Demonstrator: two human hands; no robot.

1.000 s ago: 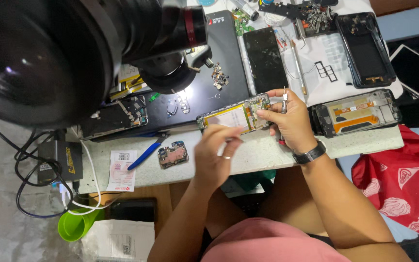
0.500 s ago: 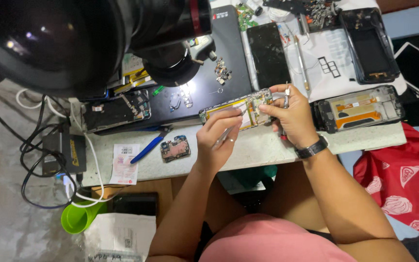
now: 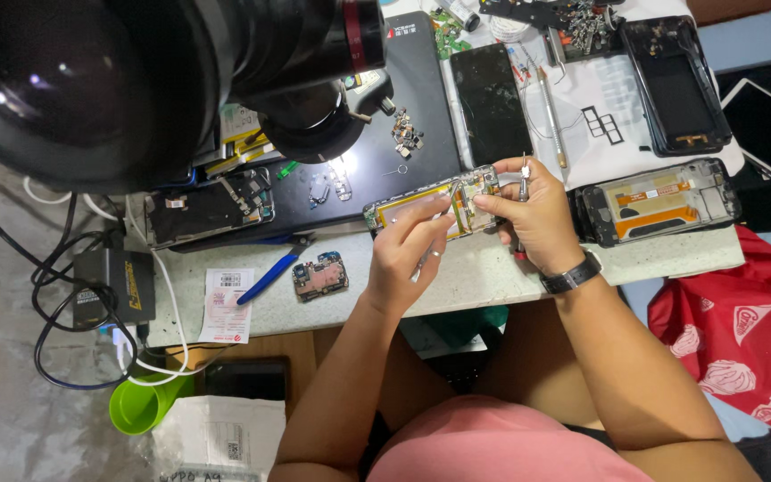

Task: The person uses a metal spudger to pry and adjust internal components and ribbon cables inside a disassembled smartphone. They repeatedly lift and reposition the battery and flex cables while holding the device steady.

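Observation:
An opened phone (image 3: 408, 207) with a yellow battery area lies across the front of the white worktop (image 3: 484, 272). My left hand (image 3: 408, 259), with a ring on one finger, grips the phone's near edge, fingertips resting on its middle. My right hand (image 3: 539, 223), with a black watch on the wrist, pinches a thin metal tool (image 3: 524, 183) upright at the phone's right end and touches that end. Which part the tool's tip touches is hidden by my fingers.
A big black lens (image 3: 136, 80) fills the upper left. A second opened phone (image 3: 662, 201), a black screen (image 3: 491, 103), a small circuit board (image 3: 319, 277) and blue-handled pliers (image 3: 269, 275) lie around. Cables, a green cup (image 3: 140, 406) and a red bag (image 3: 742, 330) sit below the worktop.
My left hand has slid up from the worktop's front edge onto the phone. My right hand stays at the phone's right end with the tool. The view has shifted slightly.

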